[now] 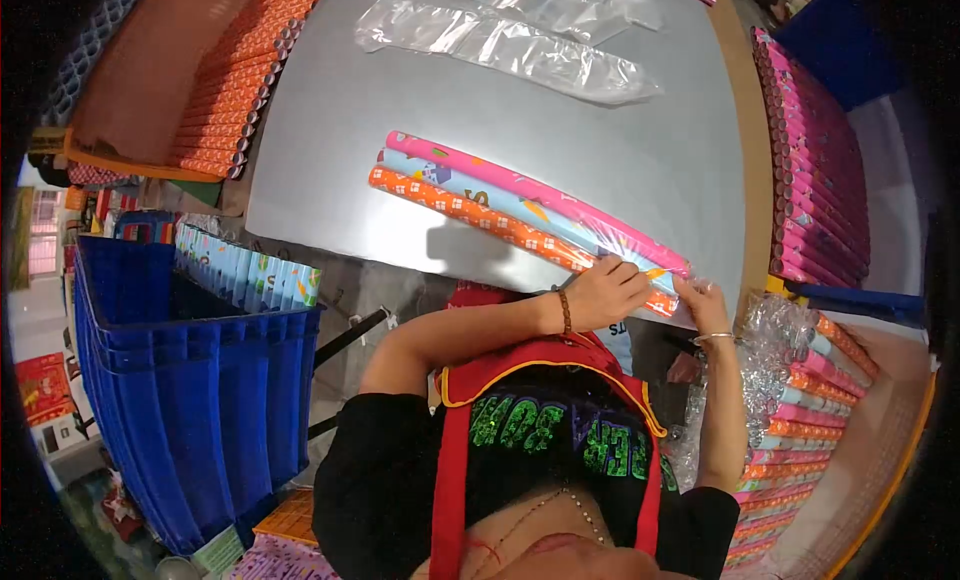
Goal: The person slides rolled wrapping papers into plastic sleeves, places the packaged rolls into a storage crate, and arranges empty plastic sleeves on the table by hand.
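Three rolls of wrapping paper lie side by side, slanting across the grey tabletop: a pink roll (520, 187), a light blue roll (500, 203) and an orange roll (470, 212). Clear plastic film (625, 242) glints around their right end. My left hand (612, 292), with a beaded bracelet at the wrist, bends its fingers over the rolls near that end and grips them. At the very tip, my right hand (704, 306) pinches the film, with a bangle on its wrist. Its fingertips are partly hidden.
Flat clear plastic bags (520, 55) lie on the far part of the table (330, 130). Orange rolls (225, 120) are stacked at the left, pink rolls (815, 170) at the right. A blue crate (200, 380) stands lower left. Wrapped bundles (800, 430) fill a box lower right.
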A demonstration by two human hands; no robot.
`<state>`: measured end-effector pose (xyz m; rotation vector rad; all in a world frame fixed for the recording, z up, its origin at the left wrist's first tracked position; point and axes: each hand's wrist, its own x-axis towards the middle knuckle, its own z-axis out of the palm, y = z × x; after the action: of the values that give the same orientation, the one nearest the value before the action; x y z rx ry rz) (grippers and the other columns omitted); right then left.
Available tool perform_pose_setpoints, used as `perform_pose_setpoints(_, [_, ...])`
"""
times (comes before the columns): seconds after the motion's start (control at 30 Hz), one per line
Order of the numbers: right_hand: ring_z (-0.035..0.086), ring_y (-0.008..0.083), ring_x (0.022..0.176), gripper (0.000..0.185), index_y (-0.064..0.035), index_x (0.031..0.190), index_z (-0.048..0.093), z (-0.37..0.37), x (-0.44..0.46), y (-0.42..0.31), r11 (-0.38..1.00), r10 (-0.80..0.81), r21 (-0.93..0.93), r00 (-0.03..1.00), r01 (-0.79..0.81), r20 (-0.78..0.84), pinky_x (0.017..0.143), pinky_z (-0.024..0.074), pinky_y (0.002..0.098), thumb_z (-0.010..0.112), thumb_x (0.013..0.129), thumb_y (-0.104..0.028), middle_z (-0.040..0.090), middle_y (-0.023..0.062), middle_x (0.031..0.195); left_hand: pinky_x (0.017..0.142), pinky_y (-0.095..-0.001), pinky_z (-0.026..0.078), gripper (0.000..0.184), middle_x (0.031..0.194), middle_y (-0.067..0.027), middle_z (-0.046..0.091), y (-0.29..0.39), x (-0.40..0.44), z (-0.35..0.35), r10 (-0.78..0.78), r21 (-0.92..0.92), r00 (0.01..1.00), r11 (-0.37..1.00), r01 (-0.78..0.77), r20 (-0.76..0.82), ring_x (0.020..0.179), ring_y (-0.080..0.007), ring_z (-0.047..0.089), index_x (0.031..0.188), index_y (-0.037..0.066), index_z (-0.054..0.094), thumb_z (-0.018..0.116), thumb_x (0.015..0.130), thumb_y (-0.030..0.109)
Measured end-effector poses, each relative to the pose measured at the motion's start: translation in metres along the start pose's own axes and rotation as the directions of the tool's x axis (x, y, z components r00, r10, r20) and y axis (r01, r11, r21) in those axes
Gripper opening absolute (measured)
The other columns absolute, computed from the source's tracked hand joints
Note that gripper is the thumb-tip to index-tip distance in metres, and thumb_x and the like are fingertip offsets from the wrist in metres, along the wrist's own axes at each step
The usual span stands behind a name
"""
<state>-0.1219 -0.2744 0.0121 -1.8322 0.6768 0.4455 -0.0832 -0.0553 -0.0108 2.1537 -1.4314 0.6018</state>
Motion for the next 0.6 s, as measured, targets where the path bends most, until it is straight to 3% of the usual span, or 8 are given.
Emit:
perform_pose_setpoints(0.1, [0.037,0.0041,0.053,0.031,-0.0054,0.064,0.059,0.006,-0.01,0.001,0.987,-0.162,-0.022,0.985,0.161,-0.052,0.047,0.0265,0.0227,0.068,0.077,-0.031,0.048,-0.006,0.06,0.07,-0.03,0.037,0.019,0.083,-0.0028,0.049,0.001,-0.001,0.005,-0.003,0.025,1.0,1.0,0.003,-0.008,0.082,-0.0173,0.048,0.088,0.008,0.056,0.052,0.072,0.017])
perform_pose_setpoints(0.23, [0.035,0.0026,0.053,0.027,-0.0061,0.067,0.059,0.006,0.001,0.018,0.984,-0.172,0.029,0.982,0.175,-0.084,0.046,0.0235,0.0222,0.065,0.081,-0.029,0.046,-0.0072,0.06,0.072,-0.0308,0.038,0.023,0.085,-0.003,0.05,0.002,-0.004,0.006,0.005,0.047,1.0,0.999,-0.005,0.0,0.083,-0.0176,0.048,0.092,0.008,0.056,0.053,0.071,0.017])
perform_pose_setpoints(0.3, [0.038,0.0038,0.055,0.026,-0.0052,0.068,0.059,0.002,0.005,0.017,0.992,-0.122,0.025,0.993,0.122,-0.006,0.049,0.0299,0.0218,0.067,0.079,-0.028,0.049,-0.0057,0.061,0.073,-0.0312,0.038,0.027,0.086,-0.0032,0.051,0.001,-0.004,0.006,0.009,0.044,1.0,0.999,-0.01,0.029,0.085,-0.0179,0.049,0.096,0.007,0.057,0.054,0.071,0.018])
perform_pose_setpoints(0.43, [0.038,0.0041,0.056,0.026,-0.0053,0.068,0.059,0.003,0.006,0.016,0.991,-0.121,0.048,0.992,0.122,-0.022,0.049,0.0308,0.0221,0.067,0.079,-0.028,0.049,-0.0057,0.061,0.073,-0.0312,0.038,0.025,0.084,-0.0027,0.05,0.003,-0.003,0.008,-0.005,0.048,1.0,0.999,0.006,-0.014,0.084,-0.018,0.049,0.094,0.008,0.056,0.054,0.071,0.018])
perform_pose_setpoints(0.53, [0.039,0.0047,0.057,0.024,-0.0043,0.073,0.057,0.008,-0.002,0.019,0.988,-0.149,-0.036,0.987,0.147,-0.063,0.05,0.0309,0.0221,0.066,0.081,-0.025,0.049,-0.0052,0.065,0.073,-0.0312,0.038,0.024,0.084,-0.0026,0.05,0.002,-0.003,0.007,-0.01,0.056,1.0,0.998,0.011,-0.007,0.084,-0.018,0.049,0.093,0.009,0.056,0.054,0.071,0.018])
perform_pose_setpoints(0.6, [0.041,0.005,0.061,0.019,-0.0035,0.079,0.053,0.008,-0.004,0.029,0.944,-0.275,0.16,0.956,0.288,-0.101,0.051,0.0329,0.0216,0.065,0.082,-0.019,0.049,-0.0038,0.069,0.073,-0.0311,0.038,0.024,0.084,-0.0026,0.05,0.002,-0.003,0.007,-0.011,0.066,1.0,0.998,0.011,-0.004,0.084,-0.018,0.048,0.093,0.009,0.056,0.053,0.071,0.018])
